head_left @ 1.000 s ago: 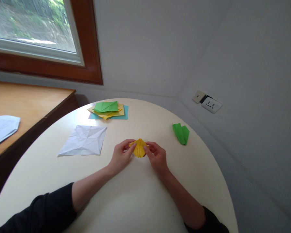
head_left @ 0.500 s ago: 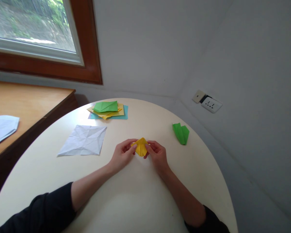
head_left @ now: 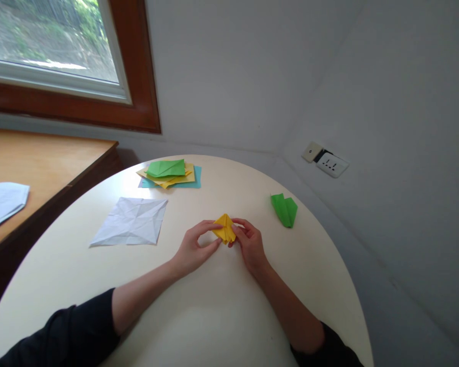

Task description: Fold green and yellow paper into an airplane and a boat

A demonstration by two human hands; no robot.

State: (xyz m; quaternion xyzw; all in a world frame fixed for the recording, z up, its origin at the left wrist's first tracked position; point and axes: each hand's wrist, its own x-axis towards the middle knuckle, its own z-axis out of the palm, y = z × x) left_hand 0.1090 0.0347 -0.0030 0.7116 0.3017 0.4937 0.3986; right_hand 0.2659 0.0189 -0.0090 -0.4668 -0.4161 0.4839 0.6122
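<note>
A small folded yellow paper [head_left: 225, 229], diamond-shaped with creased flaps, is held just above the middle of the round table. My right hand [head_left: 250, 245] pinches its right side, thumb on the front and fingers behind. On the other side, my left hand [head_left: 194, 247] grips it with the index finger lying across the front and the thumb at the lower left edge. The fingers behind the paper are partly hidden.
A creased white sheet [head_left: 132, 223] lies to the left on the white table [head_left: 214, 316]. Farther back sits a pile of coloured papers topped by a green folded piece [head_left: 166, 168]. Another green folded paper [head_left: 284, 210] rests near the right edge. A wooden desk [head_left: 53, 153] stands left.
My left thumb has come off the paper's front down to its lower edge, and the left index finger now lies across the front. The paper has turned slightly; my right hand keeps its pinch.
</note>
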